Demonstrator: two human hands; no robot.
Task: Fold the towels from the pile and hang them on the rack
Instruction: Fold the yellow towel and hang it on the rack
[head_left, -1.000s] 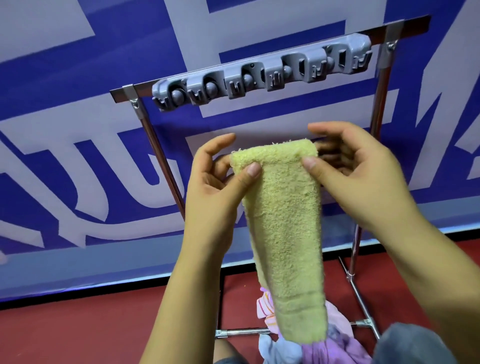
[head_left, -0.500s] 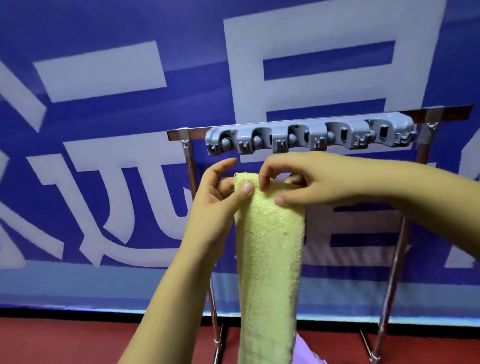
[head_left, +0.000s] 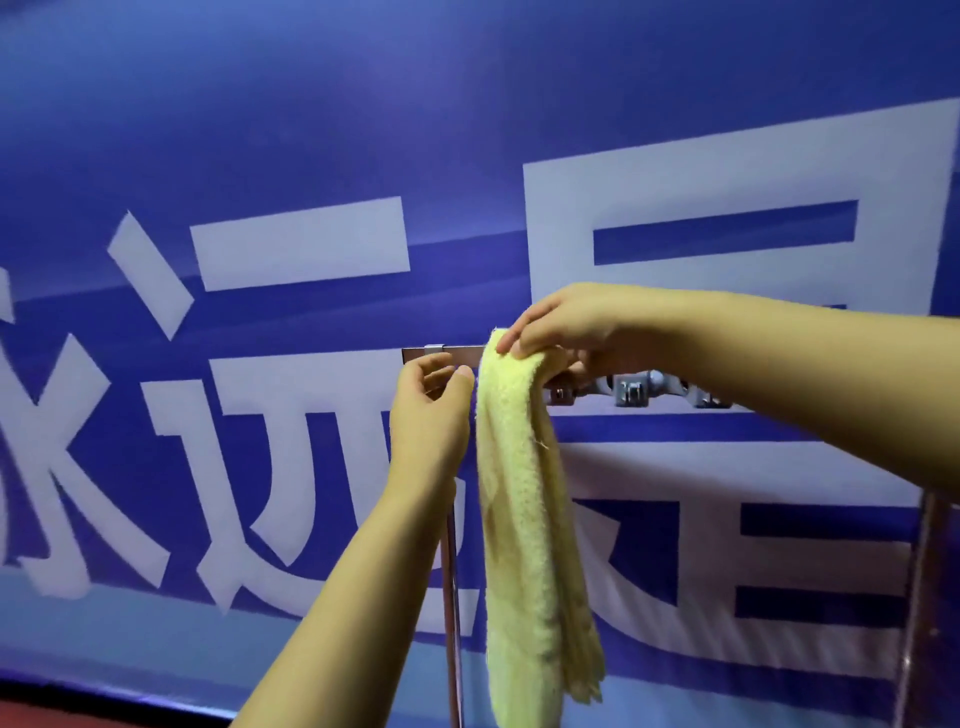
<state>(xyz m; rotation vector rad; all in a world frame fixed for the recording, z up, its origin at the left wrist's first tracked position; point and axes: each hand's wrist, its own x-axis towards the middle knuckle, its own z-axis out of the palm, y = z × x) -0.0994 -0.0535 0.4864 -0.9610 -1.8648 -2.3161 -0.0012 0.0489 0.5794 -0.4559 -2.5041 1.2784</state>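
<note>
A yellow terry towel (head_left: 524, 509), folded into a long narrow strip, drapes over the left end of the metal rack (head_left: 441, 354), hanging straight down beside its left post.

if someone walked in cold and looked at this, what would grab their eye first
Probably the yellow towel, a long folded strip hanging down the middle of the view from the rack's top bar. Next, the two bare hands at its top: the right hand pinches the fold over the bar, the left hand sits just beside it. Behind everything, a blue banner with big white characters fills the view.
</note>
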